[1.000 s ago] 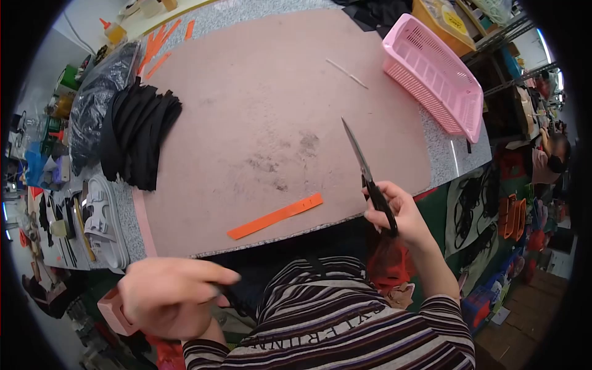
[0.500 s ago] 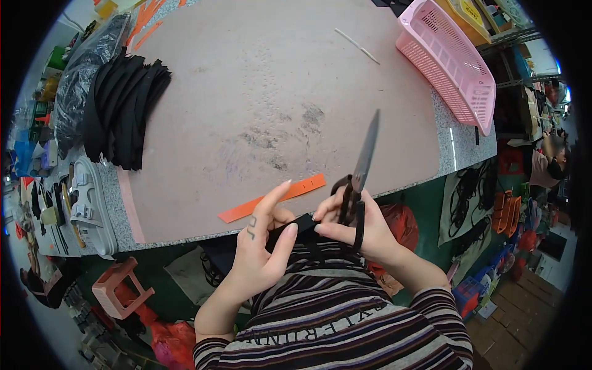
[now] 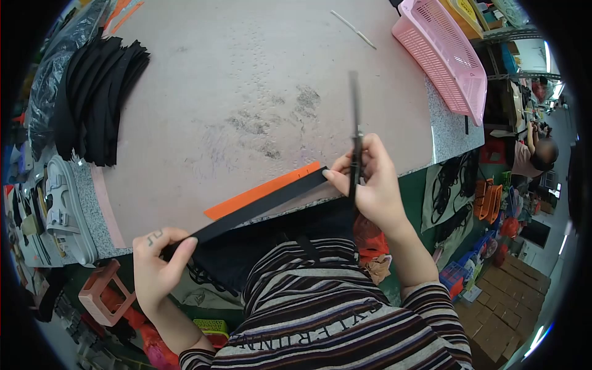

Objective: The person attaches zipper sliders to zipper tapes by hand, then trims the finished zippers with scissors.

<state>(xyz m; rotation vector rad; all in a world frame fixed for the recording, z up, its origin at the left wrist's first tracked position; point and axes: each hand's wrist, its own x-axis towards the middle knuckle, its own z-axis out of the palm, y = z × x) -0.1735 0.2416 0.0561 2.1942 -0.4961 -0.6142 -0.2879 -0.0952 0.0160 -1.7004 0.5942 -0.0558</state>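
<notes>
A black fabric strip is stretched between my hands at the table's near edge. My left hand pinches its lower left end between thumb and fingers. With thumb and fingertip, my right hand pinches the other end and also holds black-handled scissors, blades pointing away from me and slightly blurred. Just beyond the black strip and alongside it, an orange strip with small dark marks near its right end lies on the table.
A bundle of black strips lies at the left of the table, near white sandals. A pink basket stands at the far right. A thin white stick lies at the back. Another person is in the right background.
My hands have moved apart, left hand to the left and right hand up and right, drawing the black strip out straight beside the orange one. The scissors have turned more upright.
</notes>
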